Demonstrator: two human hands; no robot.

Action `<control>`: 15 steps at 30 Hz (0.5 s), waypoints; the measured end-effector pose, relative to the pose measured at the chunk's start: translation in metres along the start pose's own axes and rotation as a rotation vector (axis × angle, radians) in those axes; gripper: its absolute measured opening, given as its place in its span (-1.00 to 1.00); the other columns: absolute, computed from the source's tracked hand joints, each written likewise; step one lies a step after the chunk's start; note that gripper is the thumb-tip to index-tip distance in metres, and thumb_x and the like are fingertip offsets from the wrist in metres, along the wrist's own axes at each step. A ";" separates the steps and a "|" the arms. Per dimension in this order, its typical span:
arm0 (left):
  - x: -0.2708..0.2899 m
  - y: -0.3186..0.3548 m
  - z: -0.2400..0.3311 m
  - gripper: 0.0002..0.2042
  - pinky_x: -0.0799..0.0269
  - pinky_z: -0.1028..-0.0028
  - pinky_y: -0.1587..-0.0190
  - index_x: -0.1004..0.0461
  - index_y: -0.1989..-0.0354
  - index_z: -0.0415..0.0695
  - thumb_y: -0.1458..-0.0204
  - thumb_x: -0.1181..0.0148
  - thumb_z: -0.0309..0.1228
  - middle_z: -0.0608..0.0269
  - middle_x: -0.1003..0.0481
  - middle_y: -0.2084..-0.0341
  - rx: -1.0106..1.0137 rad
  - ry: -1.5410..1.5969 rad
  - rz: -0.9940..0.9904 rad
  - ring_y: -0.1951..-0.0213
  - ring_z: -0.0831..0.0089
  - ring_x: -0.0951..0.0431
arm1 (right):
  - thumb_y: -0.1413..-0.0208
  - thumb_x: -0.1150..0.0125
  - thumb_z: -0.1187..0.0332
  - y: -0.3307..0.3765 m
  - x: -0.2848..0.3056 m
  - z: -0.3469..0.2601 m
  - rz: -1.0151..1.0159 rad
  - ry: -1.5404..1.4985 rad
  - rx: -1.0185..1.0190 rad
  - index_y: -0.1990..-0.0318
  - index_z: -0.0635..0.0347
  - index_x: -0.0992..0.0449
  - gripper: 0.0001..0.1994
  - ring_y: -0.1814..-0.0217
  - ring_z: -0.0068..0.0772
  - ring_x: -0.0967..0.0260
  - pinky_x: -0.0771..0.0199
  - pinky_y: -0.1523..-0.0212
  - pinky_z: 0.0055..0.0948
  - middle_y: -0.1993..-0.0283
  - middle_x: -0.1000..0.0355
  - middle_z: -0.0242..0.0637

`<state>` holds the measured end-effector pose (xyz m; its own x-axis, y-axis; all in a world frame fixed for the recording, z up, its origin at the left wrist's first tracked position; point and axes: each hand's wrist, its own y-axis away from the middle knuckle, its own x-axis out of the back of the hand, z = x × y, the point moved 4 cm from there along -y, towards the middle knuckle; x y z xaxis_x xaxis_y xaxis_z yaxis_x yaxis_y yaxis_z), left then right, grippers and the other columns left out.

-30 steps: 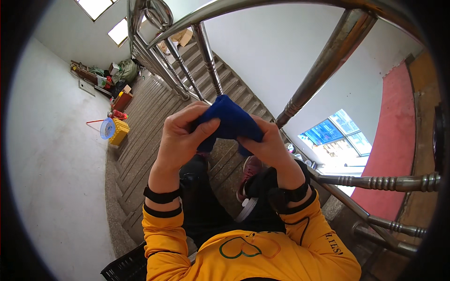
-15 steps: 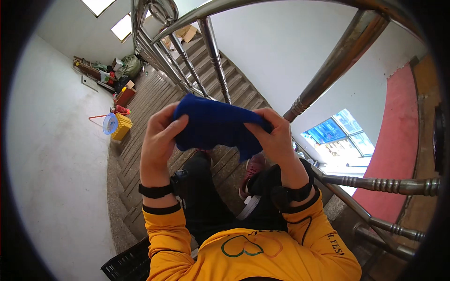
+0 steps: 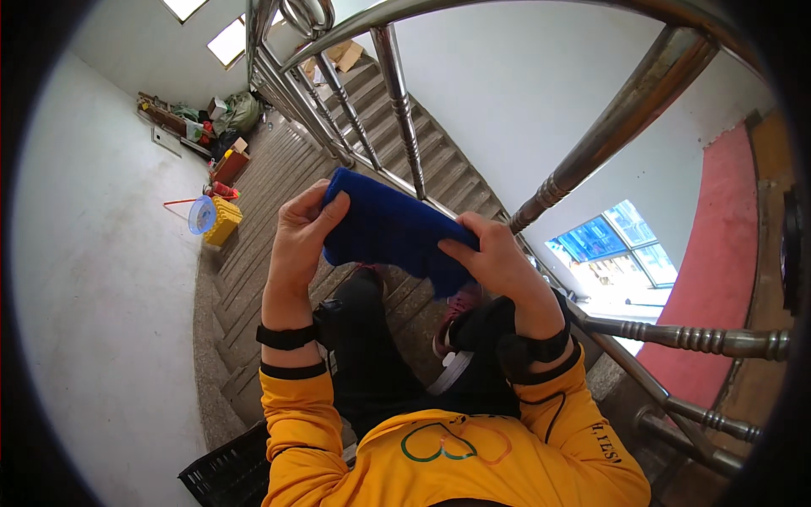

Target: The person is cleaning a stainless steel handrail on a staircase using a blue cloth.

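A folded dark blue cloth (image 3: 393, 228) is stretched between my two hands, in the air above my knees. My left hand (image 3: 306, 221) pinches its upper left corner, thumb on the near face and fingers behind. At the other end my right hand (image 3: 494, 251) grips the upper right edge between thumb and fingers. The cloth slopes down toward the right, and its lower edge hangs loose and uneven. Behind it, the tips of my dark red shoes show partly on the steps.
A metal stair railing (image 3: 397, 110) rises ahead and to the right. Stairs (image 3: 279, 182) run down past a white wall (image 3: 110, 279). A yellow basket (image 3: 221, 221), a clear blue basin (image 3: 202, 215) and piled clutter stand on the left. A black crate (image 3: 224, 473) lies at lower left.
My right hand has come slightly lower, so the cloth now tilts more down to the right and looks flatter. My left hand has shifted slightly right. Both hands keep their hold.
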<state>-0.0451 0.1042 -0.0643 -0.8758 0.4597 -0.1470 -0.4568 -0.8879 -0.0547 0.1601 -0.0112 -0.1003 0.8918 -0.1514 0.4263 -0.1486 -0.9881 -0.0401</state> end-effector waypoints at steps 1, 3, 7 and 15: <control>-0.001 0.001 0.000 -0.84 -0.38 0.69 0.29 -0.53 0.24 -0.23 -0.02 -0.20 -0.46 0.37 -0.52 0.42 0.001 0.000 0.000 0.39 0.67 -0.48 | 0.02 -0.27 0.26 0.001 -0.002 0.002 -0.042 -0.013 -0.108 0.26 0.31 -0.45 -0.71 0.37 -0.46 -0.39 -0.37 0.33 -0.42 0.45 -0.41 -0.19; -0.003 0.003 0.000 -0.85 -0.35 0.69 0.28 -0.53 0.25 -0.22 -0.02 -0.21 -0.46 0.42 -0.50 0.43 0.030 -0.017 0.087 0.38 0.70 -0.45 | 0.01 -0.26 0.25 0.000 -0.006 0.003 -0.032 -0.010 -0.112 0.27 0.31 -0.44 -0.71 0.39 -0.48 -0.38 -0.36 0.34 -0.43 0.47 -0.41 -0.21; -0.014 0.008 -0.009 -0.87 -0.34 0.66 0.24 -0.52 0.26 -0.23 -0.02 -0.20 -0.49 0.40 -0.48 0.39 0.018 -0.024 0.157 0.31 0.68 -0.44 | -0.03 -0.23 0.25 -0.003 -0.004 0.007 0.015 -0.130 -0.163 0.25 0.27 -0.45 -0.73 0.43 -0.60 -0.34 -0.34 0.42 -0.52 0.48 -0.41 -0.35; -0.067 0.035 -0.017 -0.79 -0.34 0.48 0.11 -0.49 0.26 -0.23 0.14 -0.25 -0.58 0.10 -0.41 0.16 -0.368 -0.297 -0.131 0.14 0.35 -0.43 | -0.09 -0.16 0.24 0.001 -0.004 0.005 -0.001 -0.860 -0.295 0.12 0.29 -0.39 -0.69 0.34 -0.65 -0.39 -0.43 0.42 -0.64 0.32 -0.42 -0.40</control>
<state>-0.0001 0.0417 -0.0729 -0.8457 0.5059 0.1698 -0.5277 -0.7454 -0.4073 0.1582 -0.0113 -0.1065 0.8856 -0.2361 -0.4000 -0.1456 -0.9589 0.2436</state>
